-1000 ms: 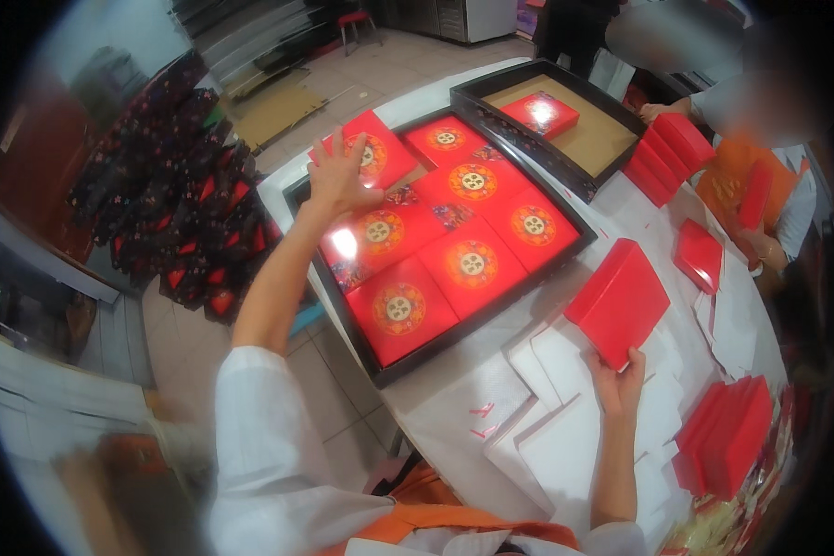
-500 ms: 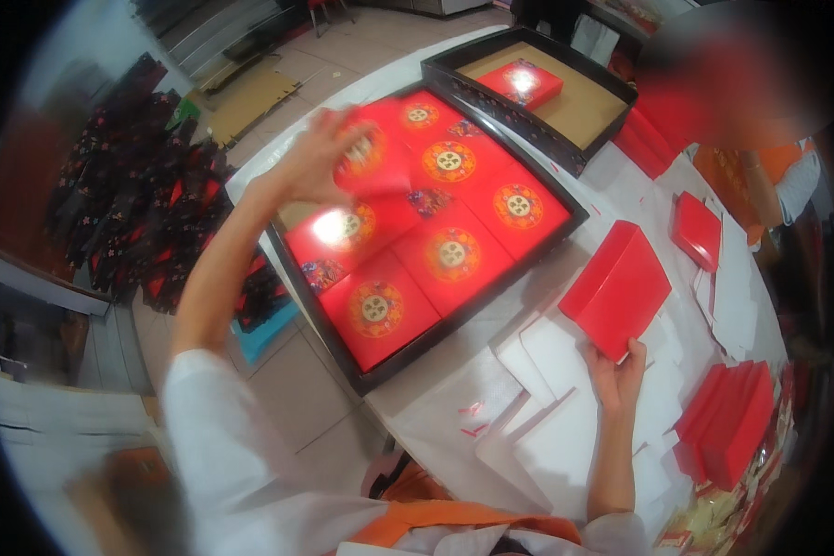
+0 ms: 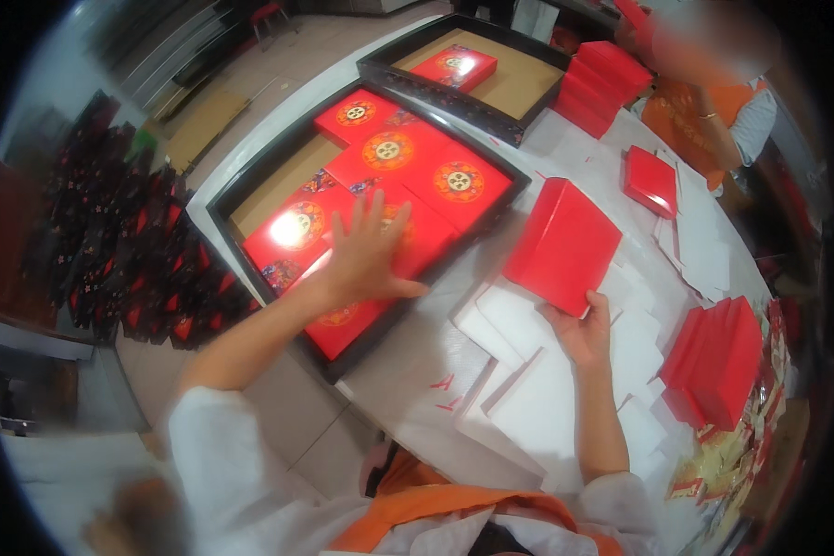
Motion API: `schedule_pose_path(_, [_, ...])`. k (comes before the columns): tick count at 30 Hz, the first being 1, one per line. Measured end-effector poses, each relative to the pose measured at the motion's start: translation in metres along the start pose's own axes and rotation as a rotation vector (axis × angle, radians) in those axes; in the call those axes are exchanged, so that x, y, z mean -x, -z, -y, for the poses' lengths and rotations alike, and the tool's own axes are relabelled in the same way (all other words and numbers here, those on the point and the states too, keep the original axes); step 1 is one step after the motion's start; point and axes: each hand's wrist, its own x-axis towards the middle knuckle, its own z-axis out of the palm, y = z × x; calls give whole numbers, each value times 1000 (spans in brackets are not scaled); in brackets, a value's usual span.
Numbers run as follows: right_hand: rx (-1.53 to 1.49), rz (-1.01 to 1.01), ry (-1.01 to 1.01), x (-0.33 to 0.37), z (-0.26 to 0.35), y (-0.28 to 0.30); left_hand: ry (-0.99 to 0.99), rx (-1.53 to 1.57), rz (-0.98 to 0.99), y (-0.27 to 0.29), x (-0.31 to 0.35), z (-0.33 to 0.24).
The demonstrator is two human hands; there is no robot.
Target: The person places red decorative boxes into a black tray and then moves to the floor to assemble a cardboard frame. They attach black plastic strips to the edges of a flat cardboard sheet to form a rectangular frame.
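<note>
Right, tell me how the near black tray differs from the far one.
The near tray holds several red boxes; the far tray holds one. Bare bottom shows only as a strip along the near tray's left side, but across much of the far tray. The left hand is spread over the near tray; no hand is over the far tray. Both have black walls and tan bottoms.

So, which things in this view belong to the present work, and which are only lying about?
In the work:
red box, held in the right hand
patterned red boxes, beneath the left hand
black tray around them

Apparently just lying about:
red stool
brown cardboard sheet
small red scraps
</note>
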Motion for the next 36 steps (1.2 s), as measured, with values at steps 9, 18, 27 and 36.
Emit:
schedule_pose_path(9, [45, 28, 34, 5, 3, -5, -571, -55, 342, 27, -2, 66])
schedule_pose_path(18, [43, -5, 26, 8, 0, -7, 468, 122, 58, 1, -14, 43])
schedule_pose_path(27, [70, -4, 27, 10, 1, -3, 236, 85, 196, 9, -24, 30])
schedule_pose_path(36, [-3, 0, -6, 7, -3, -11, 113, -458, -246, 45, -16, 190])
